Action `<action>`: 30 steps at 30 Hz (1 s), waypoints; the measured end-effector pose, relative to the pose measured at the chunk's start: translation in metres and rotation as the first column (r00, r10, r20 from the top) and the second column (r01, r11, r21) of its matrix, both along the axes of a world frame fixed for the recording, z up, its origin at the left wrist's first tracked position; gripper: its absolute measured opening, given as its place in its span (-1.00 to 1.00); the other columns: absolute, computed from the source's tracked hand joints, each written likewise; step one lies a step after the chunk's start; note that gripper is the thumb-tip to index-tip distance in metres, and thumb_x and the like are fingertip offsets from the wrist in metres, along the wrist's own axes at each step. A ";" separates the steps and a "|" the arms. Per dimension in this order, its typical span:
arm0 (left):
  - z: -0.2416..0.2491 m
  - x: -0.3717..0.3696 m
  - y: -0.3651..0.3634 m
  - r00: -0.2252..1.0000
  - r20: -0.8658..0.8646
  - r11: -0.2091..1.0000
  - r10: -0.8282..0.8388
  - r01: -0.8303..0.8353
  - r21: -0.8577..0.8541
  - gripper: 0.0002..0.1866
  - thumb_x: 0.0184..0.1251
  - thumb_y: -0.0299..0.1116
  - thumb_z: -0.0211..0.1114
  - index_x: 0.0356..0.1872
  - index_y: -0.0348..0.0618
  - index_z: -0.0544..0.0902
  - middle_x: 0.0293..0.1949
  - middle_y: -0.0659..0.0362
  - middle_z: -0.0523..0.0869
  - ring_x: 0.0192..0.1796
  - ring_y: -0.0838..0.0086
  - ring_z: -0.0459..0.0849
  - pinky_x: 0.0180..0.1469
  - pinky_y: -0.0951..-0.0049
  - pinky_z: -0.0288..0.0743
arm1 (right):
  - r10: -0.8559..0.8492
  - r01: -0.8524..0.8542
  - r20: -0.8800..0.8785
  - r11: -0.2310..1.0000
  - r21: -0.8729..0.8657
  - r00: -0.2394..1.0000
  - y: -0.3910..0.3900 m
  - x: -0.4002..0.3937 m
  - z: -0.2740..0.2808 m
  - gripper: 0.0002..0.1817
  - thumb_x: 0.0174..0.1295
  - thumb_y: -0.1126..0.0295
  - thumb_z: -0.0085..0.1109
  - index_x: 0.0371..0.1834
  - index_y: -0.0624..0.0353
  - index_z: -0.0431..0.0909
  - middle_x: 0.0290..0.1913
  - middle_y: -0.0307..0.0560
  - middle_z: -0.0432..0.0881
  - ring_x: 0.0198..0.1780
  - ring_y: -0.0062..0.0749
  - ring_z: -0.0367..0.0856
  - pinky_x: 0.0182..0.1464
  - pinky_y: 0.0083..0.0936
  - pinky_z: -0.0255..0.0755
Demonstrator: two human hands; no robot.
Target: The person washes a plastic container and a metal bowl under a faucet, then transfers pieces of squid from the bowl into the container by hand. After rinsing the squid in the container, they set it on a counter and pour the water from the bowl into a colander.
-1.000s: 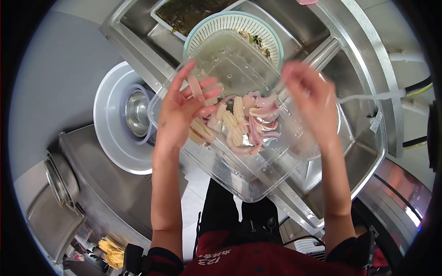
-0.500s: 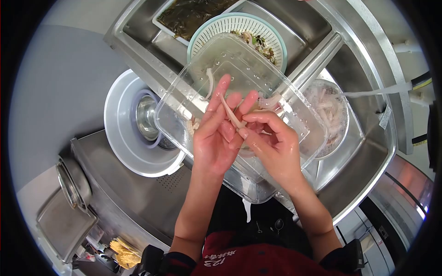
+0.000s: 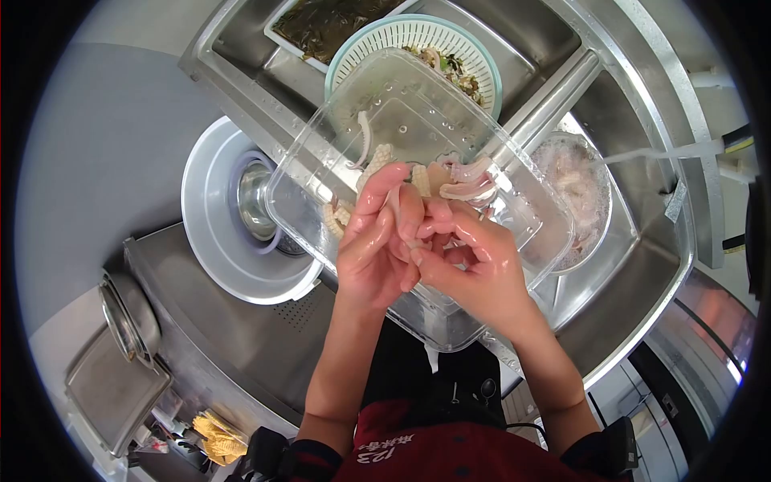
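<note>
Both hands meet over a clear plastic container [image 3: 405, 112]. A pale, slippery strip that looks like a squid tentacle [image 3: 393, 199] is gripped between them, mostly covered by fingers. My left hand [image 3: 377, 249] curls its fingers around the strip. My right hand [image 3: 474, 257] pinches its lower end with thumb and fingertips. Inside the container lie several cut squid tentacles [image 3: 470, 191], pinkish white, some with rows of suckers. One thin tentacle [image 3: 364, 138] lies apart toward the far left side.
Water runs from a hose [image 3: 675, 151] into a bowl of foamy water and pale pieces [image 3: 574, 193] in the right sink. Behind the container are a colander with scraps [image 3: 345, 60] and a tray of dark leafy material [image 3: 325, 28]. A white basin [image 3: 210, 233] stands left.
My left fingers have curled in from a spread pose and now wrap the strip. My right hand stays pinching its lower end. More pieces in the container now show.
</note>
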State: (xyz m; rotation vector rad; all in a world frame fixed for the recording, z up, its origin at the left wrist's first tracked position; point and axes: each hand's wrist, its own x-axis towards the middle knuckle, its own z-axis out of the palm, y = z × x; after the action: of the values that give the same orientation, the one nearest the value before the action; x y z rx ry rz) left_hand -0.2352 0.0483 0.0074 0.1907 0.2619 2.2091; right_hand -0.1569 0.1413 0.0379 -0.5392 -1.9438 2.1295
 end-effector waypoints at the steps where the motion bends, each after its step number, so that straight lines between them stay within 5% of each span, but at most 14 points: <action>1: 0.002 0.000 0.001 0.998 -0.057 0.997 0.015 -0.019 -0.074 -0.51 0.24 -0.40 -0.03 0.20 -0.16 0.11 -0.41 0.15 0.44 -0.09 0.32 0.50 -0.40 0.62 0.42 | 0.000 0.000 0.002 1.000 -0.001 1.000 0.000 0.000 -0.003 -0.81 -0.05 0.58 0.16 -0.32 0.27 0.45 -0.40 -0.15 0.46 -0.46 -0.56 0.48 -0.54 -0.64 0.41; 3: 0.005 0.002 0.003 0.993 -0.113 0.988 0.027 -0.044 -0.148 -0.51 0.22 -0.37 0.02 0.18 -0.20 0.14 -0.42 0.17 0.44 -0.12 0.38 0.51 -0.54 0.70 0.37 | 0.001 0.048 -0.124 0.916 0.397 0.992 0.001 0.000 -0.007 -0.76 -0.14 0.62 0.18 -0.34 0.23 0.45 -0.40 -0.09 0.44 -0.50 -0.44 0.49 -0.52 -0.60 0.40; 5: 0.008 0.004 0.006 0.896 -0.443 0.839 0.013 -0.251 -0.483 -0.51 0.20 -0.32 0.07 0.14 -0.25 0.19 -0.38 0.19 0.45 -0.17 0.48 0.50 -0.62 0.75 0.27 | -0.009 0.097 -0.175 0.859 0.503 0.984 0.001 -0.001 -0.007 -0.74 -0.19 0.63 0.19 -0.35 0.22 0.46 -0.39 -0.09 0.45 -0.50 -0.40 0.49 -0.49 -0.58 0.39; 6: 0.018 0.006 0.006 0.935 -0.356 0.794 0.005 -0.220 -0.567 -0.57 0.24 -0.36 0.00 0.12 -0.25 0.21 -0.32 0.18 0.48 -0.21 0.54 0.50 -0.51 0.72 0.32 | -0.014 0.152 -0.229 0.786 0.599 0.973 0.002 -0.001 -0.008 -0.72 -0.24 0.64 0.20 -0.36 0.21 0.47 -0.39 -0.08 0.45 -0.50 -0.36 0.49 -0.47 -0.57 0.39; 10: 0.037 0.009 0.007 0.946 -0.323 0.653 -0.005 -0.241 -0.718 -0.65 0.28 -0.38 -0.06 0.07 -0.26 0.29 -0.29 0.19 0.50 -0.27 0.59 0.49 -0.46 0.70 0.34 | -0.051 0.221 -0.285 0.766 0.603 0.957 0.007 0.004 -0.009 -0.73 -0.30 0.68 0.21 -0.43 0.25 0.49 -0.38 -0.09 0.47 -0.42 -0.33 0.51 -0.42 -0.53 0.42; 15: 0.045 0.005 -0.010 0.809 -0.467 0.502 -0.357 -0.256 -0.826 -0.77 0.27 -0.37 -0.01 -0.20 -0.29 0.52 -0.37 0.21 0.56 -0.45 0.69 0.46 -0.50 0.71 0.33 | -0.140 0.346 -0.365 0.726 0.594 0.921 0.008 0.009 -0.008 -0.72 -0.30 0.71 0.20 -0.43 0.26 0.50 -0.40 -0.07 0.50 -0.41 -0.26 0.51 -0.33 -0.47 0.46; 25: 0.052 0.014 -0.006 0.869 -0.428 0.570 -0.247 -0.227 -0.790 -0.78 0.13 -0.59 0.12 -0.17 -0.32 0.52 -0.36 0.19 0.56 -0.41 0.65 0.51 -0.37 0.68 0.45 | -0.110 0.277 -0.300 0.752 0.599 0.948 0.013 0.011 -0.001 -0.72 -0.26 0.72 0.13 -0.37 0.32 0.52 -0.34 -0.01 0.55 -0.36 -0.20 0.56 -0.27 -0.46 0.48; 30: 0.052 0.014 -0.006 0.780 -0.546 0.456 -0.307 -0.383 -0.803 -0.76 0.09 -0.59 0.15 -0.16 -0.29 0.52 -0.34 0.16 0.58 -0.34 0.59 0.57 -0.31 0.65 0.48 | -0.049 0.142 -0.182 0.829 0.541 0.982 0.021 0.015 0.002 -0.76 -0.19 0.64 0.17 -0.35 0.31 0.52 -0.34 0.00 0.55 -0.36 -0.22 0.57 -0.27 -0.52 0.47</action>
State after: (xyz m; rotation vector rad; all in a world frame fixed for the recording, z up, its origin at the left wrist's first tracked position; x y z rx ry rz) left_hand -0.2207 0.0419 0.0589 0.3232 1.8142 1.6467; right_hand -0.1417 0.1623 0.0398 -0.3259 -2.2395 1.3883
